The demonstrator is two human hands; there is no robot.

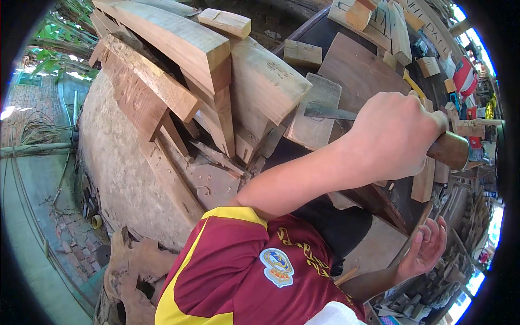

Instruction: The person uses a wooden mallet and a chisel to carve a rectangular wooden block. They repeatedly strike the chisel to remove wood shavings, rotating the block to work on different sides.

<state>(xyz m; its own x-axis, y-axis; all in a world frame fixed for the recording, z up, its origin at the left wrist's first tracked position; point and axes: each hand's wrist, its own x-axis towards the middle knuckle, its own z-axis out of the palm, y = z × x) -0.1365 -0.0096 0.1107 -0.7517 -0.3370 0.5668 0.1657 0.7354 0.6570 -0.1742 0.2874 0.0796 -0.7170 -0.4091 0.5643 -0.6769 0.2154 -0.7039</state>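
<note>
My left hand [398, 132] is wrapped in a fist round a chisel [331, 112]. Its wooden handle juts out past the fist on the right, and the flat metal blade points left. Beneath the blade lies a pale, flat block [312, 130] with a worn, greyish face; I cannot tell whether the blade touches it. Lower down on the right, my right hand [425, 249] is held away from the chisel, fingers loosely bent and apart, with nothing in it. A brown wooden board [360, 67] lies beyond the block.
Thick sawn timber pieces [162, 40] are piled at the upper left, close to my left arm. Small wood blocks [302, 53] and assorted tools lie on the dark bench toward the right. A gnarled wood root [135, 271] stands at the lower left. Scrap wood [422, 298] heaps at the lower right.
</note>
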